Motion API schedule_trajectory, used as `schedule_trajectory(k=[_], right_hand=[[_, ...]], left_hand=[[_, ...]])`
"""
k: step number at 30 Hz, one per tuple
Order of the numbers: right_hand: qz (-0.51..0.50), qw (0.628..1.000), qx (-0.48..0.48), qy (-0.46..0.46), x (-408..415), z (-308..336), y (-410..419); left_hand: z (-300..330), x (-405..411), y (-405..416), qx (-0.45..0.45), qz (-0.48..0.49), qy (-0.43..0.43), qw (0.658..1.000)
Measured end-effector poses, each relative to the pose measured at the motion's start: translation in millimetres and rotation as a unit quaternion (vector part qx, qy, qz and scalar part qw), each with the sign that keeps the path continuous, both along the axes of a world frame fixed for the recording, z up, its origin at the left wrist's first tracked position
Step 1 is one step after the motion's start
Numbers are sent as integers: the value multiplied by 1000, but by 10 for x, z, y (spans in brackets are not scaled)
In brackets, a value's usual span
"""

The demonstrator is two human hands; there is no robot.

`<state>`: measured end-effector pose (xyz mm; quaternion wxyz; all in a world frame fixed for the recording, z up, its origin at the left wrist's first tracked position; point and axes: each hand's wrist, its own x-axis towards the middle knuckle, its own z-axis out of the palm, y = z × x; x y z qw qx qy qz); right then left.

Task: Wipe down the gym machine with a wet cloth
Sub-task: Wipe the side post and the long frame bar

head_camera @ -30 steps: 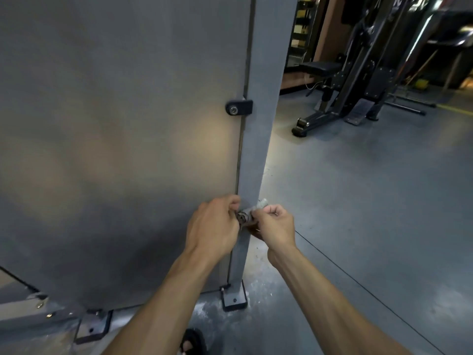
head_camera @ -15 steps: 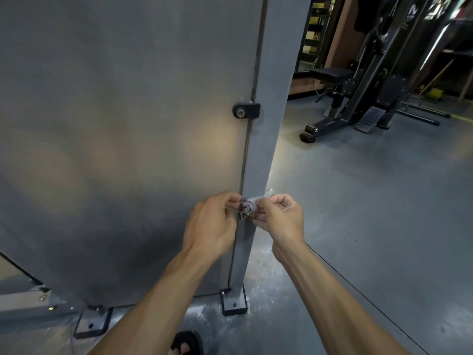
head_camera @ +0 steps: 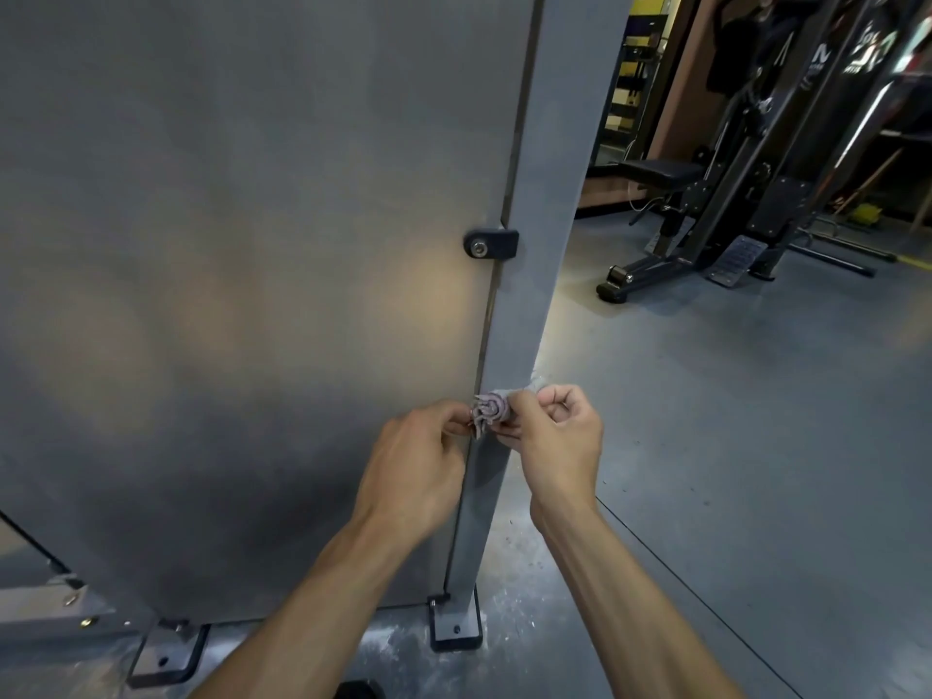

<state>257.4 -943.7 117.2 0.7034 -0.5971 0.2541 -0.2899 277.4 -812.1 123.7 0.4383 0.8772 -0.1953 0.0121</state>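
Both grips pinch rolled cloth (head_camera: 491, 411) – L hand (head_camera: 418, 471) | R hand (head_camera: 555, 446) – beside grey post (head_camera: 529, 295)

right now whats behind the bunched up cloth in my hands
Directly behind the cloth stands the grey upright post, beside the panel. Left hand and right hand pinch it; the post face it covers is hidden.

Matt grey metal panel (head_camera: 227, 295) (soft sheen), matt painted post (head_camera: 529, 295), crumpled cloth (head_camera: 491, 411), dark bracket (head_camera: 491, 244), scuffed floor (head_camera: 731, 446)
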Motion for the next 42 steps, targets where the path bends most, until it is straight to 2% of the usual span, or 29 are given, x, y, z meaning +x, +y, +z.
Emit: schedule_trajectory(k=[6,9,13,22,28,34,38,42], right_hand=[[-13,992,-86,-94,42,284,-4],[-7,994,-83,-73,6,184,23],[8,998,-27,-57,-23,130,25],[47,979,-110,-163,-138,424,90],[30,981,-125,-144,-117,289,96],[37,978,-111,-174,-89,374,91],[47,964,-161,-205,-77,610,123],[50,949,-215,-224,-49,680,102]], left_hand=[[53,-25,-56,-88,11,-11,996],[20,-21,-59,-73,5,-6,997],[22,-15,-33,-78,8,7,997],[139,-114,-110,-175,8,-26,984],[125,-107,-130,-182,12,-15,983],[177,-142,-123,-197,13,-13,980],[218,-172,-136,-212,14,-35,976],[214,-182,-143,-215,3,-19,976]])
